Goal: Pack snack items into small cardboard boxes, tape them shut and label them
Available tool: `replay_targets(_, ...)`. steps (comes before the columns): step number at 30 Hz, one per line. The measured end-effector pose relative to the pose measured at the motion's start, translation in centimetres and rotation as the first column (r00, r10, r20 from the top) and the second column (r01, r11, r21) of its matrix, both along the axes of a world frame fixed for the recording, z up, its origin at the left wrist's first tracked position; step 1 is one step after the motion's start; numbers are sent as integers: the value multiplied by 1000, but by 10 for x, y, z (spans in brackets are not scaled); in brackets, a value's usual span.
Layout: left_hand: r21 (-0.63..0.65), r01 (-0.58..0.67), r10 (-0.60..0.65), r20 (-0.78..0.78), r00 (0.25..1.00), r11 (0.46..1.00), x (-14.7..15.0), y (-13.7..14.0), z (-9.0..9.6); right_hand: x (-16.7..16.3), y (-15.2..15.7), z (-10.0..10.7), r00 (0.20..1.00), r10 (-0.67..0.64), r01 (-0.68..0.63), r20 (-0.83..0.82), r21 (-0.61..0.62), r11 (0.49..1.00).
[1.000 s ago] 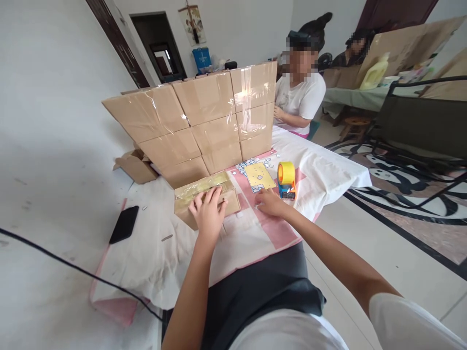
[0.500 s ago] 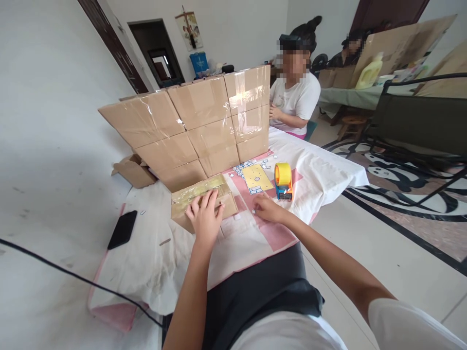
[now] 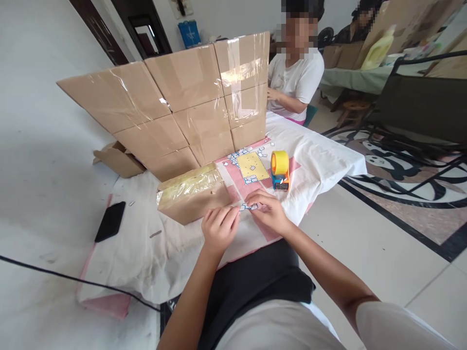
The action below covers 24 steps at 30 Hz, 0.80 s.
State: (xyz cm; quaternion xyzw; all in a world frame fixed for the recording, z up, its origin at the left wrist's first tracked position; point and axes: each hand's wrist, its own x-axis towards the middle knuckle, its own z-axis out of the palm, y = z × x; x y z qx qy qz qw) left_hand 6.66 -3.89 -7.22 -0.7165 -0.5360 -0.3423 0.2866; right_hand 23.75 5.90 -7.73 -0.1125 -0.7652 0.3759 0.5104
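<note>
Currently holding left hand [image 3: 221, 227] and right hand [image 3: 268, 210] at blue-edged white bits [image 3: 248, 207], fingers curled, can't tell if clamped; near taped cardboard box [image 3: 199, 200].

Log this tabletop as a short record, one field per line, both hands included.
Left hand: fingers bent, beside the small pieces; grip unclear
Right hand: fingertips at those pieces; grip unclear
Pieces: white, blue-edged, between the hands
Single box: cardboard, shiny tape on top
Box wall: taped cardboard, standing behind the single box
Yellow sheet: flat on the cloth
Tape roll: yellow, in a blue-and-orange dispenser
</note>
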Motion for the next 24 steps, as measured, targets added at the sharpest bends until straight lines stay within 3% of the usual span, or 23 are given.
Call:
replay_targets(4, 44, 32, -26, -124, 992, 998, 0, -7, 0, 13, 4, -9, 997, 18, -9, -81, 121, 993)
replay_targets(10, 27, 39, -33, -201, 979, 999, -9, -11, -6, 24, 7, -10, 997, 76, -80, 29, 209, 975)
replay_targets(16, 156, -7, 45, -245, 969, 988, -19, -1, 4, 14, 17, 3, 988, 125, -144, 92, 242, 960)
replay_targets(24, 155, -47, 89, -272, 958, 987, -44, -15, 6, -10, 28, 20, 953, 200, -278, 229, 389, 878)
